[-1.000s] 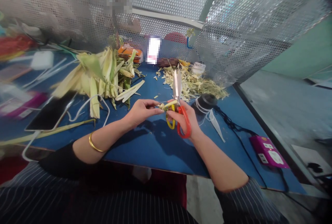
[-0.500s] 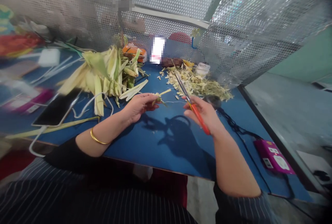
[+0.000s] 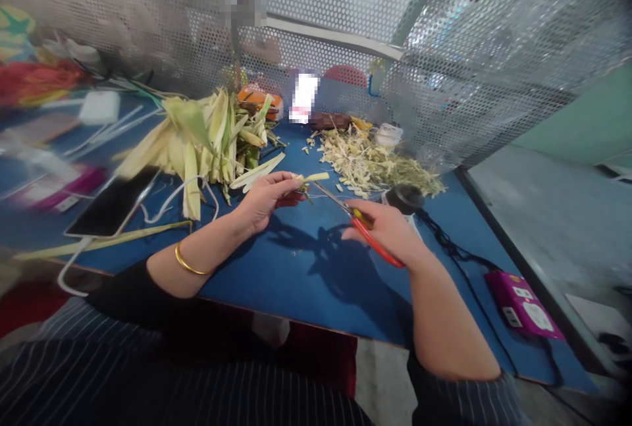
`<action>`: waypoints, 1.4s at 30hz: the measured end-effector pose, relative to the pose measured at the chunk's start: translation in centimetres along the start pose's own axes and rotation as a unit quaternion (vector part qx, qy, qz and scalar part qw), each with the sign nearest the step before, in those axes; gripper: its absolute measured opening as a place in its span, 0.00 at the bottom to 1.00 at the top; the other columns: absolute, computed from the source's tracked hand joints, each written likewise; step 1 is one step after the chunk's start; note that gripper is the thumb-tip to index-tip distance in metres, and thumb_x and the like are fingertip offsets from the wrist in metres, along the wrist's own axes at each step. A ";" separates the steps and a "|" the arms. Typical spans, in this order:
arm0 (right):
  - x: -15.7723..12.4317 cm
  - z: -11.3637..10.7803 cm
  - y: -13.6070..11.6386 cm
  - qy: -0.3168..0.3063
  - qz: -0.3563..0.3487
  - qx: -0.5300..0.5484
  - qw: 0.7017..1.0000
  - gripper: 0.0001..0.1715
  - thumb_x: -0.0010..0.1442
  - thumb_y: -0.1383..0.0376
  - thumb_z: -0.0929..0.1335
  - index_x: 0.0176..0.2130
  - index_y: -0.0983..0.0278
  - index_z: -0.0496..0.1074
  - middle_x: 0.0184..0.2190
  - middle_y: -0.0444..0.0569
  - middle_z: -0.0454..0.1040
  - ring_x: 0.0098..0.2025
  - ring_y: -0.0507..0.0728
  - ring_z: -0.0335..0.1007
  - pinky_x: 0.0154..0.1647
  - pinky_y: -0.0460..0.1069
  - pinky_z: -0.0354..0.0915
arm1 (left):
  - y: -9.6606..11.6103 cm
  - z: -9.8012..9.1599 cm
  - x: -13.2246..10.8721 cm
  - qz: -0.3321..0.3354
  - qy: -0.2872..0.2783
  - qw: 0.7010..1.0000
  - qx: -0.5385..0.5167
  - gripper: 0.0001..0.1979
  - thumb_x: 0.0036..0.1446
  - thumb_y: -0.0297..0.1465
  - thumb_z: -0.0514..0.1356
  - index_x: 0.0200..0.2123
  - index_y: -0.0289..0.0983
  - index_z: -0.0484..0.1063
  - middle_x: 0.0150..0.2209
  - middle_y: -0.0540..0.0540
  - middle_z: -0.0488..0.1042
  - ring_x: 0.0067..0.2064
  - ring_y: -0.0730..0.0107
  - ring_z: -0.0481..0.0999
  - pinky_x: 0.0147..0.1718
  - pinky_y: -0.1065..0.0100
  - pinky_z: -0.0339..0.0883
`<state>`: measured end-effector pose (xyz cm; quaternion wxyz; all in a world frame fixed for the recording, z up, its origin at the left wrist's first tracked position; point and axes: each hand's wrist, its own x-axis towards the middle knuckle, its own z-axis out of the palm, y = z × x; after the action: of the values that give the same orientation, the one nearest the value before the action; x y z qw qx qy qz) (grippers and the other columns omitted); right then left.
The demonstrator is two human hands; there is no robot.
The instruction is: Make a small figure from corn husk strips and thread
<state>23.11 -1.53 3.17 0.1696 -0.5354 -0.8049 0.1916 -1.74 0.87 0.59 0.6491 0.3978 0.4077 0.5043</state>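
Between the thumb and fingers of my left hand (image 3: 274, 201) is a small piece of corn husk (image 3: 316, 177), its pale strip sticking out to the right. My right hand (image 3: 388, 232) is closed round the red and yellow handles of a pair of scissors (image 3: 371, 239). Their blades point up and left, with the tips close to the husk piece. A thin thread (image 3: 326, 197) runs between the two hands. Left of my left hand lies a heap of corn husks (image 3: 197, 143). Beyond my right hand are husk scraps (image 3: 370, 162), and beside it a black spool-like thing (image 3: 403, 198).
A phone (image 3: 113, 202) with a white cable lies at the left. At the right edge sits a purple power strip (image 3: 526, 304) with black cords. A lit phone screen (image 3: 305, 98) stands at the back, before a perforated metal panel (image 3: 336, 44).
My right hand has tipped the scissors down to the left, so their tips have moved from over the scraps to beside the husk piece. My left hand stays nearly in place.
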 end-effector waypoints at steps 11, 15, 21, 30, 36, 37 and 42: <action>0.0 0.3 0.1 0.012 0.008 0.008 1.000 0.35 0.48 0.47 0.72 0.50 0.62 0.74 0.40 0.50 0.79 0.38 0.60 0.76 0.43 0.52 0.70 | -0.5 0.0 0.0 0.039 -0.018 0.999 0.001 0.08 0.48 0.32 0.67 0.30 0.35 0.72 0.30 0.50 0.76 0.31 0.75 0.74 0.36 0.69 0.67; 0.0 0.4 0.3 0.016 0.000 0.011 1.000 0.34 0.48 0.48 0.73 0.50 0.61 0.74 0.41 0.49 0.79 0.40 0.61 0.76 0.44 0.52 0.69 | -0.5 0.0 0.0 0.037 -0.015 0.999 0.007 0.08 0.48 0.32 0.66 0.30 0.36 0.72 0.31 0.49 0.76 0.31 0.75 0.74 0.36 0.69 0.67; 0.0 0.4 0.4 0.012 -0.001 0.012 1.000 0.33 0.48 0.48 0.73 0.50 0.61 0.75 0.39 0.49 0.80 0.38 0.62 0.76 0.41 0.53 0.70 | -0.3 0.0 -0.1 0.035 -0.019 0.999 0.006 0.08 0.48 0.32 0.66 0.30 0.35 0.73 0.31 0.49 0.76 0.31 0.75 0.74 0.36 0.69 0.67; -0.1 0.1 -0.1 -0.008 0.005 0.021 1.000 0.30 0.49 0.48 0.72 0.48 0.60 0.76 0.33 0.45 0.80 0.35 0.60 0.76 0.37 0.50 0.70 | -0.2 0.0 0.0 0.022 -0.013 1.000 -0.005 0.09 0.48 0.33 0.67 0.31 0.35 0.74 0.32 0.48 0.77 0.30 0.75 0.74 0.36 0.69 0.68; 0.0 0.0 -0.4 -0.004 0.012 -0.017 1.000 0.30 0.50 0.46 0.71 0.47 0.60 0.76 0.32 0.45 0.80 0.32 0.58 0.74 0.35 0.49 0.68 | -0.4 -0.2 0.3 0.005 0.001 1.000 -0.007 0.12 0.47 0.34 0.69 0.33 0.34 0.76 0.32 0.47 0.77 0.30 0.75 0.75 0.35 0.69 0.69; 0.0 0.0 -0.4 -0.001 0.010 -0.023 1.000 0.29 0.50 0.46 0.71 0.46 0.60 0.76 0.33 0.46 0.80 0.33 0.58 0.74 0.35 0.48 0.67 | -0.4 -0.3 0.4 0.000 0.003 1.000 -0.009 0.13 0.46 0.35 0.69 0.34 0.34 0.76 0.32 0.47 0.77 0.30 0.75 0.76 0.35 0.69 0.69; -0.1 0.0 -0.3 0.014 0.008 -0.040 0.999 0.27 0.51 0.46 0.70 0.44 0.60 0.77 0.30 0.46 0.79 0.31 0.58 0.73 0.32 0.48 0.66 | -0.3 -0.3 0.4 -0.013 0.005 1.000 -0.020 0.13 0.46 0.35 0.69 0.34 0.34 0.76 0.32 0.47 0.78 0.30 0.74 0.77 0.33 0.70 0.70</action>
<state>22.85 -1.73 3.29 0.1573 -0.5513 -0.8050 0.1528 -1.83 1.21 0.14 0.6613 0.3765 0.4064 0.5057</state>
